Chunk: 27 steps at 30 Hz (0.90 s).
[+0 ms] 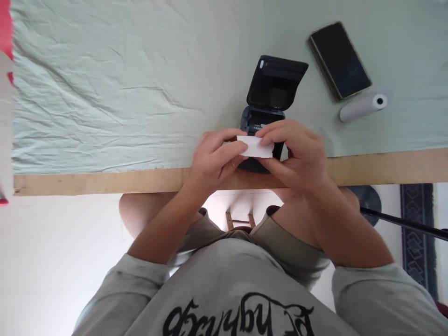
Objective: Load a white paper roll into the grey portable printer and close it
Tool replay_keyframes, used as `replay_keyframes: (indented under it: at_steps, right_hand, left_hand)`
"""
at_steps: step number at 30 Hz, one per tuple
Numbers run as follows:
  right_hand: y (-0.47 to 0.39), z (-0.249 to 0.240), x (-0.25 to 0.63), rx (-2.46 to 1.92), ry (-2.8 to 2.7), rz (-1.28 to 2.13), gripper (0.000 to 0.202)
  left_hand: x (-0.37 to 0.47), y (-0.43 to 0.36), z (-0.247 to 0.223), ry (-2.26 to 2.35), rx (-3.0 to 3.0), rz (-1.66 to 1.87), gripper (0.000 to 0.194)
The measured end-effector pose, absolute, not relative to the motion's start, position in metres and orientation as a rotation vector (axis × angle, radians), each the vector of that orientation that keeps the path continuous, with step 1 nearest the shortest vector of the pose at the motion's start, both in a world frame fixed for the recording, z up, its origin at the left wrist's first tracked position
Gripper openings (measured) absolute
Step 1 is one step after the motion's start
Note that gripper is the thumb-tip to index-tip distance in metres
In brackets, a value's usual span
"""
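A small piece of white paper (258,147) is pinched between both hands; whether it is a flat strip or part of a roll I cannot tell. My left hand (219,156) grips its left end with thumb and fingers. On the right end, my right hand (296,151) has its fingertips closed above and below the edge. Directly beneath the paper is a black portable printer (247,116), its lid (275,84) swung up and its bay exposed. The hands and paper cover much of the printer's front half.
To the right lie a dark-screened phone (341,60) in a case and a white paper roll (362,106) on its side. A pale green cloth (140,84) covers the table up to its wooden front edge (105,183). Something red and white (6,93) stands at the far left.
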State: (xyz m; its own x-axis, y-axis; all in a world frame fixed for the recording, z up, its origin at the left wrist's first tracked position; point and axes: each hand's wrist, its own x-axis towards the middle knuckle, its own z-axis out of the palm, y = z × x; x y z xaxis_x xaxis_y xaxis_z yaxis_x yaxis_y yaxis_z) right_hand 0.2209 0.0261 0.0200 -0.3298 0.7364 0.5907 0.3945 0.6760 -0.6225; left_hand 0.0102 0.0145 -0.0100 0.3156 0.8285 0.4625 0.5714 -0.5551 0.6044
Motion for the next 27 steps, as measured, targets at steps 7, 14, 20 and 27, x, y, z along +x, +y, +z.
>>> replay_keyframes:
  at_steps: [7, 14, 20, 27]
  right_hand:
    - [0.052, 0.002, 0.242, -1.105, -1.808, 0.317, 0.007]
    - [0.06, 0.002, 0.242, -1.172, -1.891, 0.429, 0.004]
    - [0.063, 0.002, 0.243, -1.181, -1.922, 0.475, 0.008]
    - [0.06, 0.004, 0.243, -1.191, -1.891, 0.55, 0.014]
  left_hand:
    - [0.013, 0.02, -0.019, 1.258, 2.204, 1.158, 0.042]
    - [0.017, 0.02, -0.013, 1.298, 2.155, 0.785, 0.055]
    - [0.016, 0.022, -0.006, 1.302, 2.149, 0.753, 0.053]
    - [0.015, 0.027, -0.007, 1.276, 2.122, 0.759, 0.052]
